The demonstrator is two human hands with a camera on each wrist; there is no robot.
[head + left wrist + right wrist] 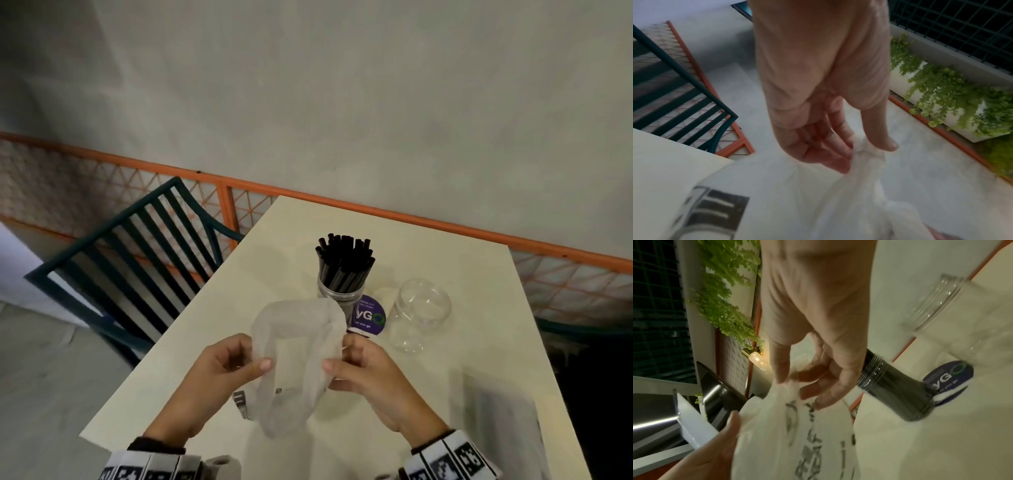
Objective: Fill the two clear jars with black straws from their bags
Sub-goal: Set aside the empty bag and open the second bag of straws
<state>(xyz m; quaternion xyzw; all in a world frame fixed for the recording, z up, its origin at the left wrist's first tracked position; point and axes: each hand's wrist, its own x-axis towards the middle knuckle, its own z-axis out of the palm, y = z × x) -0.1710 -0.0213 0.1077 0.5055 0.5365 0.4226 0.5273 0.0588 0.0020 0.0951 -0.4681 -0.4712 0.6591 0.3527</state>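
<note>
Straws (344,260) filled one jar (339,296), the other jar (419,313) stood empty, while both your hands (219,370) (363,366) pinched a limp bag (294,363).

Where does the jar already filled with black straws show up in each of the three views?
Head: filled jar upright at table centre, beyond both hands.
Left wrist: not in it.
Right wrist: filled jar at right of centre, past the fingers, lying slantwise in frame.
Shared landmark: round purple sticker beside the jar.

Your left hand (219,371) and right hand (368,371) are raised side by side, palms facing each other, thumb and fingers of each pinching thin plastic.
</note>
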